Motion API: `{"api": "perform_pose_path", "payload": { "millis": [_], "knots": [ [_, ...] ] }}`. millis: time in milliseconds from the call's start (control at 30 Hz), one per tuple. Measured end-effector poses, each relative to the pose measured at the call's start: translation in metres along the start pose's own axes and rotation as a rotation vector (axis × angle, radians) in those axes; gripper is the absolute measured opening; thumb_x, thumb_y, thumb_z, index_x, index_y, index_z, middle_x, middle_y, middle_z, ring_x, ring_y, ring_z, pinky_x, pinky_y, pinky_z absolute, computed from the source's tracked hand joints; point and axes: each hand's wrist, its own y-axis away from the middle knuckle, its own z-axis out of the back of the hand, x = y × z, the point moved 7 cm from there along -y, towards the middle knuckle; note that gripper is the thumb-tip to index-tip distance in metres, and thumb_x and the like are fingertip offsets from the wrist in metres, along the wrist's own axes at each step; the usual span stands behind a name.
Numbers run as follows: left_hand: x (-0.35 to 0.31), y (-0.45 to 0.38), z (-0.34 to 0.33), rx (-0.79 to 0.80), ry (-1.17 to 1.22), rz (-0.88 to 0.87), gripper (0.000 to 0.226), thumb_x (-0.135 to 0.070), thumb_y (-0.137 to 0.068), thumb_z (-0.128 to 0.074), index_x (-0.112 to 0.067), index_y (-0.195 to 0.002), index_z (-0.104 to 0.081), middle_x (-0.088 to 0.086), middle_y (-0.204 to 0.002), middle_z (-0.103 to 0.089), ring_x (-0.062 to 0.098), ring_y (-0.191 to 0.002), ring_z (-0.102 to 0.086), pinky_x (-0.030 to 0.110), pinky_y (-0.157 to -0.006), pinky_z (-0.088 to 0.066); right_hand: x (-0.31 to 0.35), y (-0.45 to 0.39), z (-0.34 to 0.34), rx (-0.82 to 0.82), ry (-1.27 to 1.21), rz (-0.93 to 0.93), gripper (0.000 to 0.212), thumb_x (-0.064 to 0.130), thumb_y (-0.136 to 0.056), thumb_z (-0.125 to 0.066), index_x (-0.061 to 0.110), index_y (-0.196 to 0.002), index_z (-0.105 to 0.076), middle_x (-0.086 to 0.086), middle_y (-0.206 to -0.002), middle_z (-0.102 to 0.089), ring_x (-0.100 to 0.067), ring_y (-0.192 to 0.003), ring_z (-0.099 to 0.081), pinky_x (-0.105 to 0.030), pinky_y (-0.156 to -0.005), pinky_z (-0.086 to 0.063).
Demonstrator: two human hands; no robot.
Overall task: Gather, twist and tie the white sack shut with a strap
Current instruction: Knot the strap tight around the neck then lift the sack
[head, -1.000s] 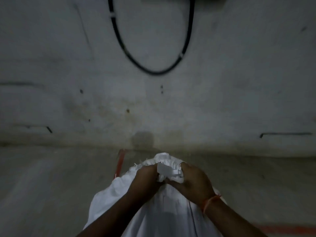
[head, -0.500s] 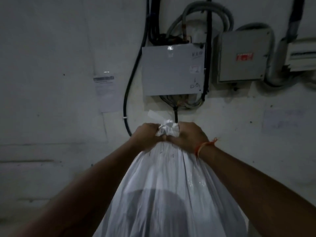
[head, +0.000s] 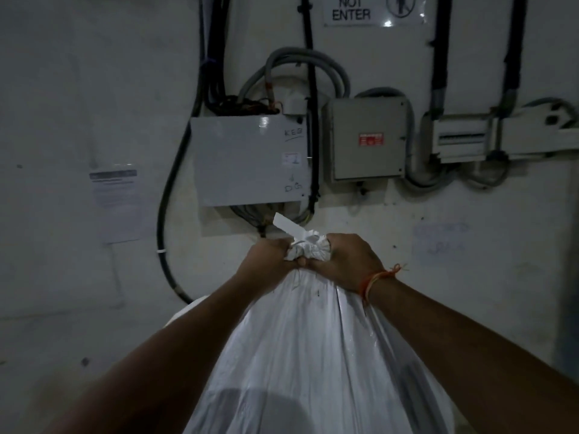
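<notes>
Both your left hand and right hand grip the bunched neck of the white sack just below the grey box, fingers curled tight round it; the soft, slippery-looking cloth probably bears a heavy fill, so stay there.

Dim white plastered wall; grey metal electrical box above fingers, black cables, taped paper notice far left.
</notes>
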Motion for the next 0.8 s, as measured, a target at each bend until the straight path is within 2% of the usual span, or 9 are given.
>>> {"api": "perform_pose_path", "payload": {
  "millis": [100,167,233,367,567,700,800],
  "knots": [
    [-0.036,-0.018,-0.033,0.010,0.032,-0.002,0.027,-0.041,-0.085,-0.069,-0.015,-0.094,-0.068,-0.005,-0.084,-0.062,0.011,-0.076,-0.055,0.023,-0.063,-0.039,-0.052,0.002,0.016,0.003,0.005,0.001,0.062,0.079,-0.065,-0.067,0.021,-0.087,-0.072,0.002,-0.082,-0.072,-0.015,-0.074,-0.068,-0.025,-0.063,-0.049],
    [-0.063,-0.034,-0.057,0.020,0.040,0.013,0.033,-0.049,-0.082,-0.067,-0.017,-0.093,-0.068,-0.002,-0.088,-0.069,0.014,-0.079,-0.063,0.029,-0.071,-0.050,-0.088,0.004,0.032,0.004,0.002,0.010,0.064,0.080,-0.064,-0.065,0.021,-0.088,-0.072,0.002,-0.082,-0.072,-0.015,-0.075,-0.068,-0.028,-0.066,-0.054],
    [-0.094,-0.050,-0.079,0.018,0.043,0.027,0.040,-0.054,-0.080,-0.065,-0.018,-0.096,-0.069,0.002,-0.092,-0.073,0.018,-0.084,-0.067,0.036,-0.079,-0.055,-0.125,0.004,0.053,0.014,-0.003,0.018,0.063,0.078,-0.065,-0.065,0.020,-0.088,-0.072,0.002,-0.083,-0.072,-0.015,-0.076,-0.068,-0.030,-0.067,-0.055],
    [-0.162,-0.086,-0.118,0.016,0.004,0.046,0.036,-0.049,-0.085,-0.067,-0.015,-0.098,-0.069,0.003,-0.092,-0.073,0.020,-0.084,-0.067,0.033,-0.075,-0.053,-0.198,0.001,0.099,0.035,0.010,0.040,0.061,0.077,-0.067,-0.065,0.019,-0.085,-0.071,0.002,-0.080,-0.070,-0.016,-0.073,-0.066,-0.027,-0.062,-0.051],
    [-0.247,-0.149,-0.174,0.055,-0.006,0.042,0.042,-0.056,-0.085,-0.063,-0.015,-0.097,-0.067,0.004,-0.095,-0.073,0.021,-0.086,-0.066,0.034,-0.076,-0.053,-0.303,-0.011,0.157,0.040,0.039,0.016,0.057,0.079,-0.064,-0.065,0.023,-0.074,-0.060,0.006,-0.071,-0.061,-0.014,-0.069,-0.064,-0.025,-0.058,-0.043],
    [-0.298,-0.189,-0.212,0.059,0.040,-0.014,0.051,-0.062,-0.083,-0.060,-0.014,-0.098,-0.068,0.005,-0.097,-0.073,0.021,-0.088,-0.066,0.027,-0.072,-0.044,-0.363,-0.019,0.196,0.023,0.092,0.017,0.064,0.079,-0.065,-0.066,0.017,-0.082,-0.068,0.002,-0.078,-0.068,-0.016,-0.074,-0.065,-0.026,-0.062,-0.046],
    [-0.339,-0.214,-0.240,0.030,0.099,-0.051,0.059,-0.066,-0.075,-0.053,-0.011,-0.093,-0.068,0.007,-0.093,-0.073,0.023,-0.087,-0.067,0.027,-0.072,-0.044,-0.409,-0.017,0.224,-0.004,0.142,0.015,0.064,0.079,-0.066,-0.065,0.018,-0.087,-0.069,0.001,-0.082,-0.070,-0.016,-0.076,-0.066,-0.028,-0.066,-0.051]
  ]
}}
